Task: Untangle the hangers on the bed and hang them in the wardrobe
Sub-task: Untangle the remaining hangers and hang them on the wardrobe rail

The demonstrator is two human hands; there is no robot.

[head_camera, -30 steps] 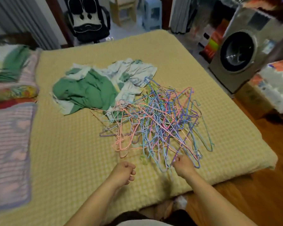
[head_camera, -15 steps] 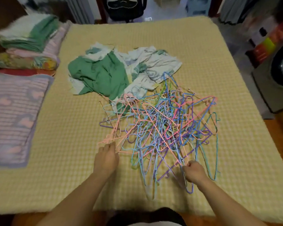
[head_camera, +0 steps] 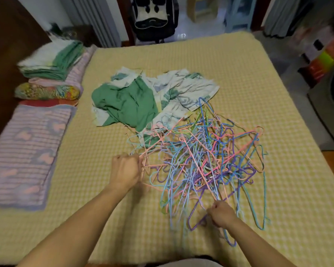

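Your left hand point(head_camera: 126, 171) grips pink wires at the edge of the hangers point(head_camera: 204, 160) on the bed point(head_camera: 239, 78); your right hand point(head_camera: 221, 213) pinches wires at their near edge.

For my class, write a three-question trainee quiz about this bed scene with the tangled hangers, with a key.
1. True or false: both hands grip wires of the hanger tangle.
2. Which hand pinches pink hangers at the tangle's edge: left hand or right hand?
3. What lies partly under the tangle's far side: A the green and white cloth, B the striped blanket, C the folded stack?

Key: 1 true; 2 left; 3 A.
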